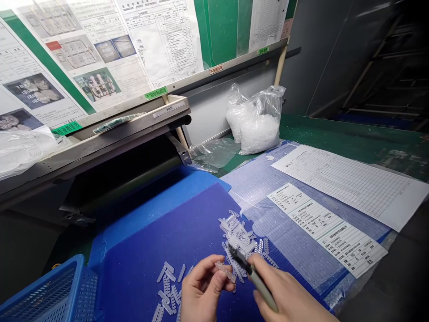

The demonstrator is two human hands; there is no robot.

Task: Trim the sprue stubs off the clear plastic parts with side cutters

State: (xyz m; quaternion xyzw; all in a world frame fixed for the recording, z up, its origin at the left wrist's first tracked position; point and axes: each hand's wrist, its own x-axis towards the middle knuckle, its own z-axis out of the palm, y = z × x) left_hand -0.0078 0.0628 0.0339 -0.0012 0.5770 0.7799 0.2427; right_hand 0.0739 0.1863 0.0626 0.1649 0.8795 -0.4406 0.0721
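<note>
Between the thumb and fingers of my left hand (203,290) is a small translucent plastic part (225,271) with a notched edge. My right hand (284,290) grips a pair of nippers (263,288) with grey-green handles; their dark head points up and left, close to the held part. Behind the nippers a heap of similar clear plastic parts (236,235) spreads over the dark blue sheet (144,232). More loose parts (167,295) lie to the left of my left hand.
A blue perforated basket (50,290) stands at the lower left. Label slips (325,228) and a printed form (348,183) lie at right. Filled clear bags (259,129) stand at the back, below a document board (219,27) and beside a roller (134,174).
</note>
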